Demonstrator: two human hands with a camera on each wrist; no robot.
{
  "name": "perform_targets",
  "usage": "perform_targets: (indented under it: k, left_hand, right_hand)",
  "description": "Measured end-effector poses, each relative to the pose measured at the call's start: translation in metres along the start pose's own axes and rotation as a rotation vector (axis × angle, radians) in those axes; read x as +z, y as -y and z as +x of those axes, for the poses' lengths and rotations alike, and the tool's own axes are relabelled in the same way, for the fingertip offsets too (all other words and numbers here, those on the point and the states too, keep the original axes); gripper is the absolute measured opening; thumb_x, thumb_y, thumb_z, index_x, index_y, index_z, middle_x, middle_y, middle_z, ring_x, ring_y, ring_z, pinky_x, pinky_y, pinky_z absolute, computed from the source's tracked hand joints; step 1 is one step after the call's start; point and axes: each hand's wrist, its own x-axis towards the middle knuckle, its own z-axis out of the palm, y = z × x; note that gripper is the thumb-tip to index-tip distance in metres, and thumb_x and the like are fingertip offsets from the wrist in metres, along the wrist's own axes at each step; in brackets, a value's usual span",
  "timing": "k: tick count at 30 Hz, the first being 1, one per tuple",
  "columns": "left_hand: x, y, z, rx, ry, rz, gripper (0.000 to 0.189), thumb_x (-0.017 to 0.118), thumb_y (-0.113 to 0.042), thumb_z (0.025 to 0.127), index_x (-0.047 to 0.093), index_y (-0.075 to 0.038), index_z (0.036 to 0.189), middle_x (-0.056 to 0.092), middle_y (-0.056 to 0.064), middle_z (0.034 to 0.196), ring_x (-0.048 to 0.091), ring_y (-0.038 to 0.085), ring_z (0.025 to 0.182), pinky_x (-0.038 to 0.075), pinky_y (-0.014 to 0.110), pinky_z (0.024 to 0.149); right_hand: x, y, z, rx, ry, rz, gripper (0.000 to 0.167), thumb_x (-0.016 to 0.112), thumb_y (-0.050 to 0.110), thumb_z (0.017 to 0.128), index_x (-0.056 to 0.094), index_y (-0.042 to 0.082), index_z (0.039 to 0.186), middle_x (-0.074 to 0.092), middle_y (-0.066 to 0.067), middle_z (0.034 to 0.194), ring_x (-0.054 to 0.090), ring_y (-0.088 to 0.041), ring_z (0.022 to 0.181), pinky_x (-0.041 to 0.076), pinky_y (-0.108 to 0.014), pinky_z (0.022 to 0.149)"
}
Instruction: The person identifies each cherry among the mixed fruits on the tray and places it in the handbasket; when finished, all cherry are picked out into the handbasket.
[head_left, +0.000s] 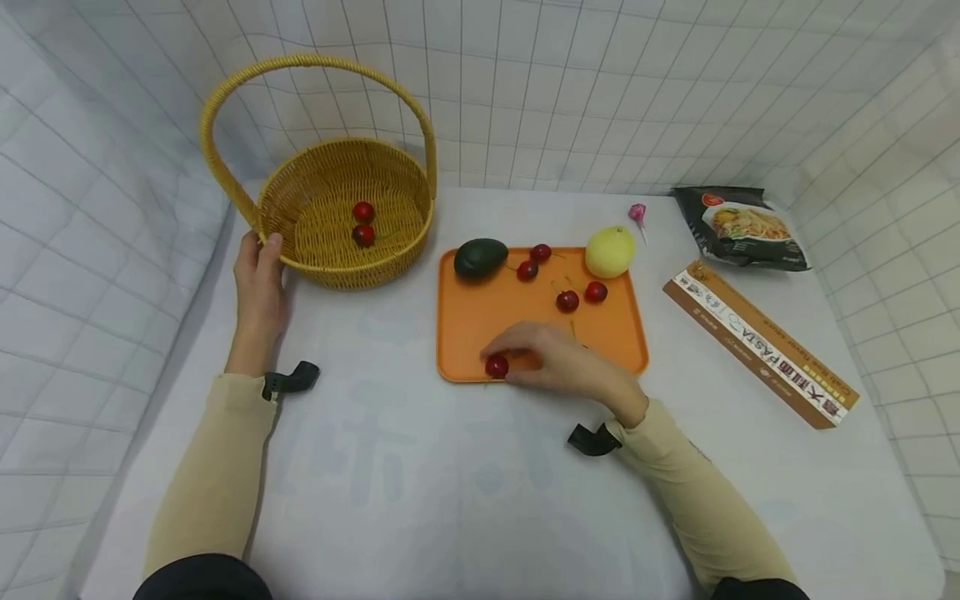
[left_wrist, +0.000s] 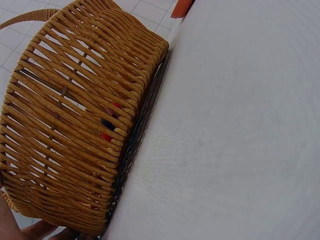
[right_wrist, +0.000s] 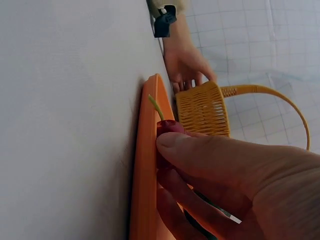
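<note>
The left hand (head_left: 260, 292), with its forearm stretched forward, grips the left side of the yellow basket (head_left: 360, 276). The right hand (head_left: 558, 360), reaching inward, pinches one cherry (head_left: 496, 367) at the orange tray's (head_left: 467, 329) near left corner.

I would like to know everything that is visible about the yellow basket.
The basket is round and looks woven from wicker-like strands, with narrow gaps in its wall. One tall arched handle spans it. It stands upright on the white-covered table, to the left of the orange tray and apart from it. Two red cherries lie inside, and the left hand holds its left side.
</note>
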Motion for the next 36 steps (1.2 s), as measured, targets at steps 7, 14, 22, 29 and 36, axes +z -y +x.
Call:
perform_targets:
  k: [7,14,22,29,36]
  left_hand:
    - [-0.001,0.005,-0.001,0.026,0.004,0.002,0.054,0.061,-0.027,0.107,0.047,-0.005,0.154,0.051,0.014,0.148,0.049,0.024,0.138,0.034,0.031,0.124]
    - [-0.002,0.006,-0.001,0.025,0.005,0.022,0.054,0.06,-0.029,0.107,0.046,-0.007,0.154,0.051,0.013,0.149,0.048,0.024,0.14,0.033,0.029,0.125]
    - [0.0,0.006,0.0,0.025,-0.003,-0.002,0.053,0.06,-0.028,0.106,0.048,-0.004,0.152,0.052,0.013,0.146,0.05,0.023,0.136,0.035,0.03,0.124]
    - [-0.001,0.007,-0.001,0.027,-0.009,-0.005,0.052,0.061,-0.027,0.106,0.049,-0.005,0.152,0.053,0.013,0.146,0.05,0.024,0.135,0.036,0.031,0.123]
    - [-0.001,0.007,0.001,0.028,0.003,0.011,0.052,0.061,-0.03,0.106,0.05,-0.006,0.151,0.054,0.011,0.144,0.051,0.022,0.133,0.038,0.029,0.12]
  right_hand:
    - [0.008,-0.001,0.001,-0.038,-0.03,0.009,0.035,0.081,0.01,0.094,0.075,0.014,0.128,0.073,0.002,0.127,0.065,-0.017,0.123,0.053,-0.039,0.11]
    - [0.008,-0.001,0.004,-0.011,-0.042,-0.01,0.033,0.081,0.014,0.094,0.076,0.015,0.127,0.073,0.002,0.126,0.065,-0.016,0.121,0.052,-0.039,0.11]
    - [-0.001,0.001,0.009,0.002,-0.087,0.044,0.035,0.08,0.011,0.095,0.074,0.01,0.129,0.072,-0.001,0.128,0.064,-0.018,0.12,0.053,-0.039,0.109]
    - [-0.019,0.009,0.025,-0.036,-0.213,0.057,0.037,0.08,0.005,0.092,0.072,0.005,0.128,0.075,-0.004,0.124,0.073,-0.019,0.111,0.059,-0.036,0.101]
    - [-0.035,0.021,0.051,-0.044,-0.314,0.031,0.038,0.081,0.004,0.092,0.072,0.004,0.129,0.074,-0.004,0.125,0.071,-0.019,0.112,0.061,-0.036,0.099]
